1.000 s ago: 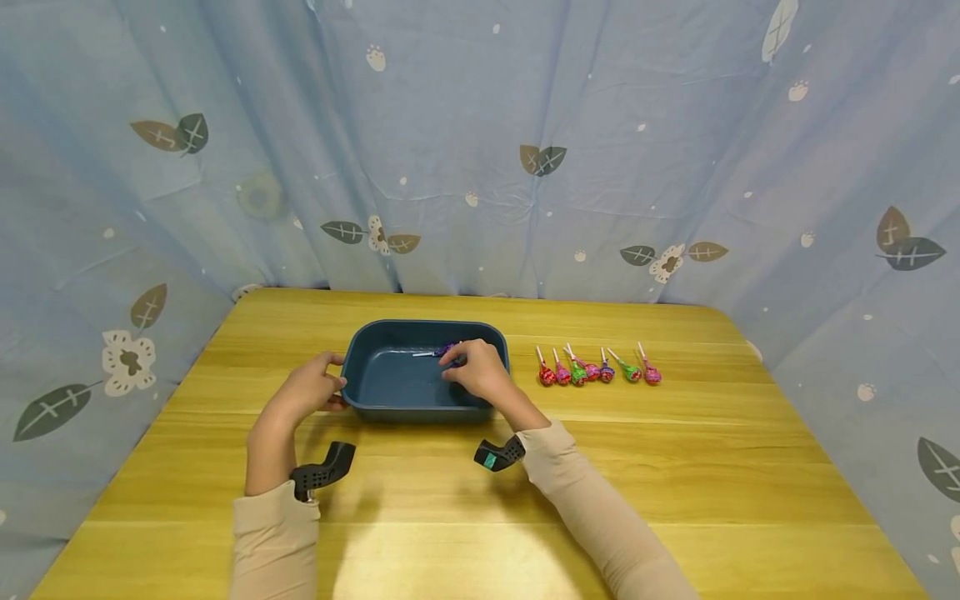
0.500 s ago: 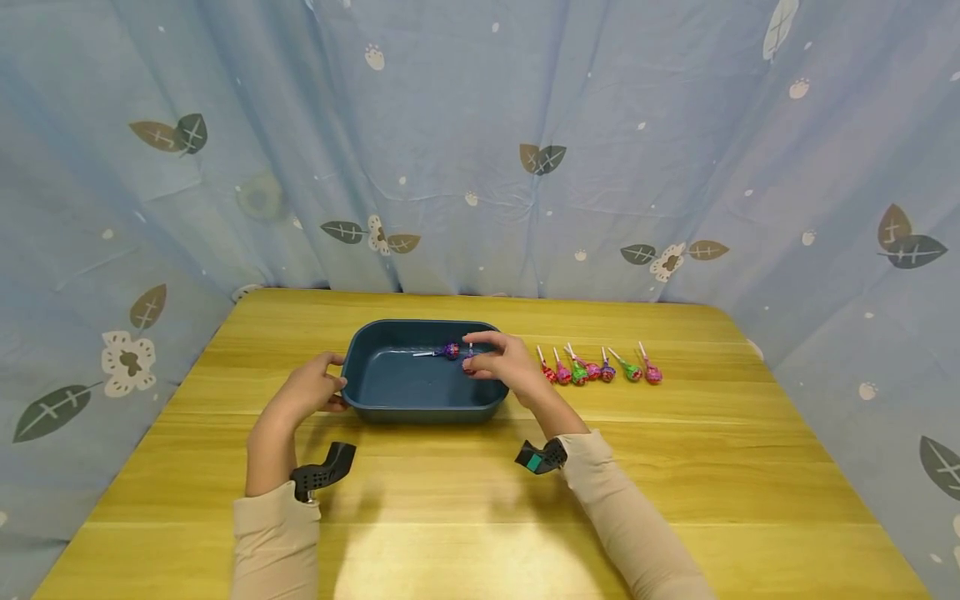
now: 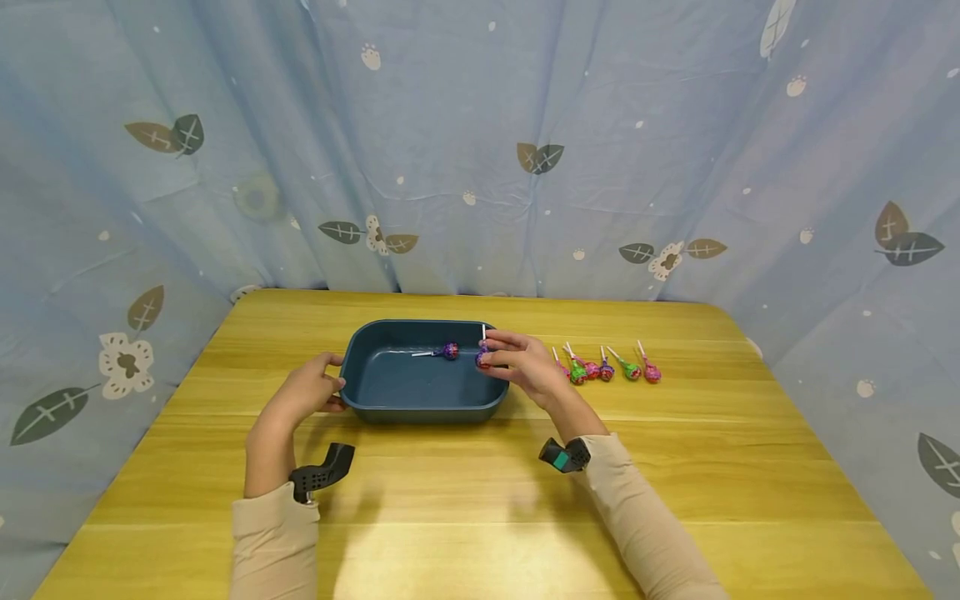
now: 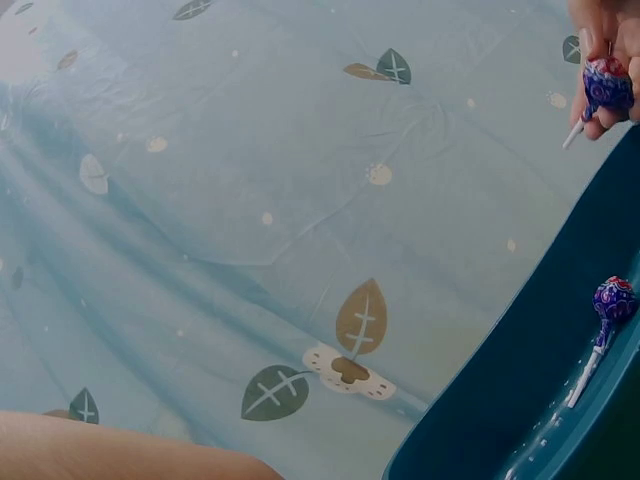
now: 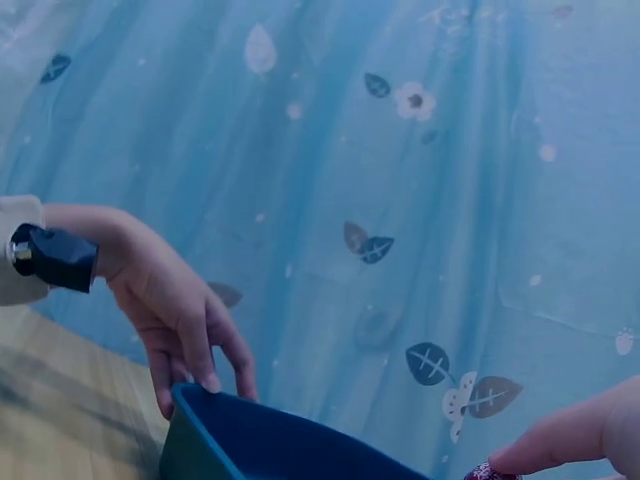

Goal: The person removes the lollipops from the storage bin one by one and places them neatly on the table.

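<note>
A dark blue plastic bin stands on the table. My left hand holds its left end, with fingers at the rim, as the right wrist view also shows that hand. Between the thumb and fingers of my right hand, a purple-wrapped lollipop is pinched over the bin's right end, its white stick pointing up in the head view. The left wrist view shows this held lollipop above the rim. Inside the bin lies another purple lollipop, its stick pointing left.
To the right of the bin, several lollipops lie in a row on the wooden table, including a green one and a pink one. My right hand covers part of the row's left end. A patterned blue curtain hangs behind the table.
My right hand has moved right, from over the bin's inside to its right end, bringing the pinched lollipop along. The lollipop lying in the bin is now uncovered. My left hand stays put.
</note>
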Demonstrator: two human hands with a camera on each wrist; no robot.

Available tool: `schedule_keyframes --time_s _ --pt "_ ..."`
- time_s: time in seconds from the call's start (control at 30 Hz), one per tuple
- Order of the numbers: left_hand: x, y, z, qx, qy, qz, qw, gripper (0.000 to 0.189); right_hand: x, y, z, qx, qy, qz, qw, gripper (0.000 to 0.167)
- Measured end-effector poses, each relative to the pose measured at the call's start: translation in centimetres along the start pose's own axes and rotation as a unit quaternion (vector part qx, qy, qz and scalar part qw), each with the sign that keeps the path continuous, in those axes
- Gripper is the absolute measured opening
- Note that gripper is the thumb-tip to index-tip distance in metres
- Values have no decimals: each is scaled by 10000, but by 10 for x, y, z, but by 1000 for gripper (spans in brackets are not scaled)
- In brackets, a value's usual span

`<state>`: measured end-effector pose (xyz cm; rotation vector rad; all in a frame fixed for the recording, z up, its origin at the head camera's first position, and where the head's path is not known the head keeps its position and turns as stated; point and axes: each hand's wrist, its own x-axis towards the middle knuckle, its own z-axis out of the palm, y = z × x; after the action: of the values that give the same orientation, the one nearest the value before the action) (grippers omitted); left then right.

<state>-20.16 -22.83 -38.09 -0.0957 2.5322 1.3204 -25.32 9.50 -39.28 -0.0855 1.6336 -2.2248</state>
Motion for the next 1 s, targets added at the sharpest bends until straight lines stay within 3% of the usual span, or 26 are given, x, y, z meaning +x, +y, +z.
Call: schedule_keyframes --time_s 0.53,1.0 --pt "1 0 0 14 10 0 10000 47 -15 -4 -36 255 116 100 9996 53" --pt "2 -1 1 -48 -10 -60 10000 46 -29 -2 -72 137 264 254 9992 53"
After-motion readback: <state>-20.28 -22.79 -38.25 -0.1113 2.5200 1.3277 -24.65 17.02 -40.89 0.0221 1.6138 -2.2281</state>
